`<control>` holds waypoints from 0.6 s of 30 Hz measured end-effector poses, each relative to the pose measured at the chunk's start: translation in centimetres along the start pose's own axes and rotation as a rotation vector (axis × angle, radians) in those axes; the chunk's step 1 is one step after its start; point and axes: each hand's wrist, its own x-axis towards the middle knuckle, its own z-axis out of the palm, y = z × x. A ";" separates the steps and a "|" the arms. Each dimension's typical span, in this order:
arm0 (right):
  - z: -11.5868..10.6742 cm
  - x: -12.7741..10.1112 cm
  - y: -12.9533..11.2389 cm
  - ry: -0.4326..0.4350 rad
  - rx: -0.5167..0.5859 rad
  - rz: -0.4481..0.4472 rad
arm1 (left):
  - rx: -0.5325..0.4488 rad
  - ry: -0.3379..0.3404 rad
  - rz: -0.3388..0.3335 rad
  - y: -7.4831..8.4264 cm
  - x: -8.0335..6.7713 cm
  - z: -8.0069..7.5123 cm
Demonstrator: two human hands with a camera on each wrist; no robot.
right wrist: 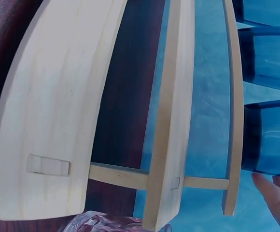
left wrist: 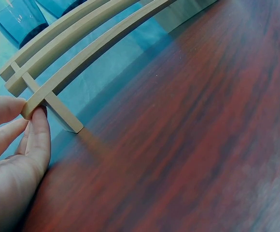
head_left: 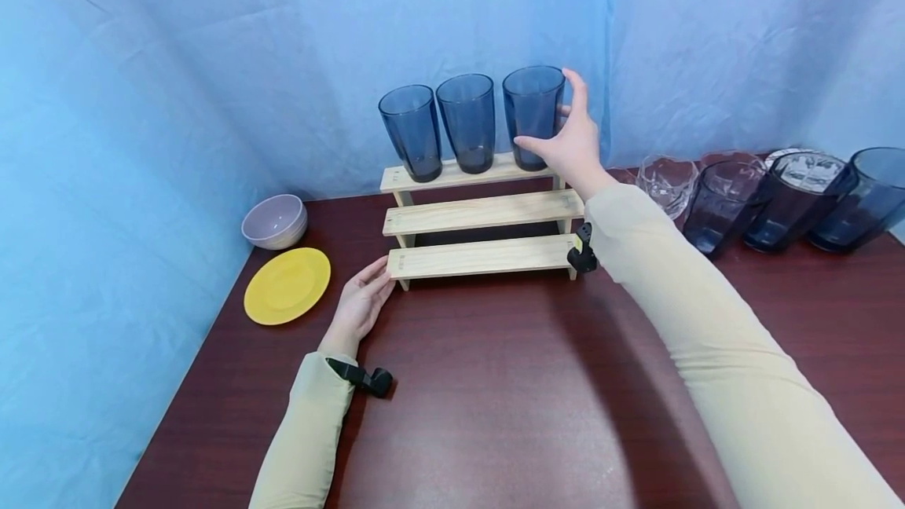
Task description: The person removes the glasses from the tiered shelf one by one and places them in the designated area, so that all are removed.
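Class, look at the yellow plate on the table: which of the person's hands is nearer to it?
Left. The left hand rests at the wooden rack's lowest shelf end, just right of the yellow plate. The right hand grips a blue glass on the top shelf, farther away.

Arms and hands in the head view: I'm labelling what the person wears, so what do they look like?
Both arms wear long, close-fitting pale yellow-beige sleeves down to the wrists. The left hand and right hand are bare, with no gloves or rings visible. Each wrist carries a small black strapped device: left wrist device, right wrist device.
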 end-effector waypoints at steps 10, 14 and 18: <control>-0.1 -0.7 0.1 0.051 -0.028 -0.001 | -0.008 -0.017 0.028 -0.2 0.2 0.0; -0.2 -1.1 0.2 0.057 -0.020 -0.012 | 0.005 -0.011 0.023 -0.3 0.2 -0.1; -0.5 -1.6 0.1 0.054 -0.008 0.002 | 0.016 -0.010 0.023 -0.3 0.3 -0.1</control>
